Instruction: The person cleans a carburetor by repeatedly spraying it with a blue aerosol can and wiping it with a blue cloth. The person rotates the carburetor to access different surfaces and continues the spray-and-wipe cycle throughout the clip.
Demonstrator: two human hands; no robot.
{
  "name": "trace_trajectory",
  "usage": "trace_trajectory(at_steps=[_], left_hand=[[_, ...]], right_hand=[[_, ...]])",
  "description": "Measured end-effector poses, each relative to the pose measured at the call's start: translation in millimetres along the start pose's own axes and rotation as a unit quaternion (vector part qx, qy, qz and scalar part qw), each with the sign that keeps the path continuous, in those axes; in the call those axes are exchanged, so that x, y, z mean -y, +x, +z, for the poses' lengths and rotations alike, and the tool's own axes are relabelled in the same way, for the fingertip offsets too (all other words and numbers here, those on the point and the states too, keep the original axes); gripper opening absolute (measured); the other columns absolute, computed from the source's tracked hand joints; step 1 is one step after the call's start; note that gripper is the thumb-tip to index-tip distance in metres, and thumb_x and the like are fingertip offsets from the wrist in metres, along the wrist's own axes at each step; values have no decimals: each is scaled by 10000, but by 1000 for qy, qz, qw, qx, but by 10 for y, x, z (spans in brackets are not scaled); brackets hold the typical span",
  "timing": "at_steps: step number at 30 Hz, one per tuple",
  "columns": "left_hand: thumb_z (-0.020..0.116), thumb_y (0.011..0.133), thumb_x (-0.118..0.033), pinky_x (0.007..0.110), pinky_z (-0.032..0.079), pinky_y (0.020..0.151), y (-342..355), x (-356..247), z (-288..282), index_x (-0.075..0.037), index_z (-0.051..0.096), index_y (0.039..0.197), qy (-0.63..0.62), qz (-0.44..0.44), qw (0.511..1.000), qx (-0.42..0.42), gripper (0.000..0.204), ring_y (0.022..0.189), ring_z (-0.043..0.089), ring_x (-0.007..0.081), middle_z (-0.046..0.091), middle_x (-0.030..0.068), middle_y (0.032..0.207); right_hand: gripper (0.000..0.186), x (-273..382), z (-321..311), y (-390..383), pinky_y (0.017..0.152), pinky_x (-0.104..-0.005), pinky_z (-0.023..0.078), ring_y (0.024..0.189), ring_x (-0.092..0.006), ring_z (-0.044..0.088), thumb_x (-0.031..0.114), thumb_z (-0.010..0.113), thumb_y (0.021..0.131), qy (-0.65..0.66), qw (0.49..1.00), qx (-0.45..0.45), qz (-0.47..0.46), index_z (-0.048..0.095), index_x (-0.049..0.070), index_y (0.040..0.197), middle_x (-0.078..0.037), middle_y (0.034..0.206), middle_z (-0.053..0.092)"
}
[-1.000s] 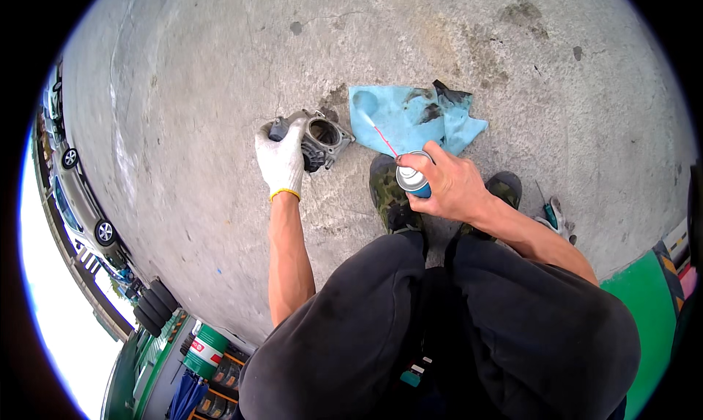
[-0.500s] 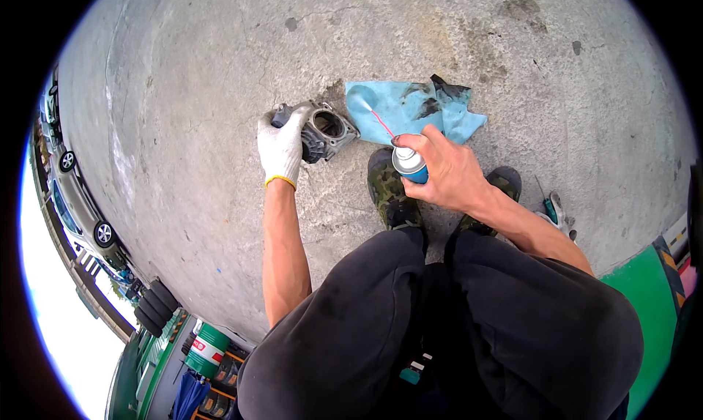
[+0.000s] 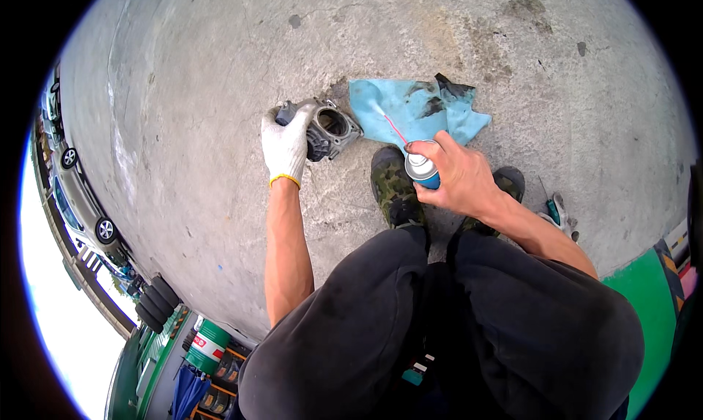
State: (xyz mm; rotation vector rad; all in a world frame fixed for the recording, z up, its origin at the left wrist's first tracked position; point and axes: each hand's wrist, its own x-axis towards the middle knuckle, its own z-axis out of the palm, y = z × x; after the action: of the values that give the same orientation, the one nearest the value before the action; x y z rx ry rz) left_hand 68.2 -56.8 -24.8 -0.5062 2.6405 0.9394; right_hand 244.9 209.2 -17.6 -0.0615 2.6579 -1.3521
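My left hand [image 3: 285, 145], in a white knit glove with a yellow cuff, grips the dark side of a throttle body [image 3: 342, 138], a grey metal housing on the concrete. Its round bore faces up. My bare right hand [image 3: 460, 175] is wrapped round a spray can [image 3: 422, 169], a finger on its nozzle. A thin red straw [image 3: 396, 129] runs from the nozzle toward the upper left, with a whitish blur at its tip. Under the straw lies a light blue cloth [image 3: 399, 90] with black smears, its left edge close to the throttle body.
My camouflage shoes [image 3: 395, 189] stand just below the cloth. To their right, a screwdriver [image 3: 552, 209] lies by a grey-white glove [image 3: 562, 211]. Far left are parked cars [image 3: 80, 200], stacked tyres [image 3: 156, 303] and a green drum [image 3: 208, 345]. A green floor area [image 3: 637, 303] begins at lower right.
The spray can has shifted slightly right and down relative to the cloth, the straw tip with it. The dark wet patch on the cloth's left part looks paler. My left hand keeps its grip.
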Motion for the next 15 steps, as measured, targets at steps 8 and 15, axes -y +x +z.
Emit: trace_trajectory(at_steps=[8,15], left_hand=[[870,804,-447,371,566,899,-29,-61,25,107,610,1314,30,-2,999,11,797,992,704,262,716,207,1132],[845,811,-514,416,531,983,9,19,15,88,621,1318,85,35,996,-10,819,1107,679,333,670,251,1245]], right_hand=[[701,2,15,-34,584,-439,585,776,-320,686,240,866,706,22,1000,-9,0,547,270,1329,-74,1009,535],[696,3,29,4,567,-448,582,773,-318,692,255,860,717,21,999,-23,-7,543,266,1336,-79,1010,526]])
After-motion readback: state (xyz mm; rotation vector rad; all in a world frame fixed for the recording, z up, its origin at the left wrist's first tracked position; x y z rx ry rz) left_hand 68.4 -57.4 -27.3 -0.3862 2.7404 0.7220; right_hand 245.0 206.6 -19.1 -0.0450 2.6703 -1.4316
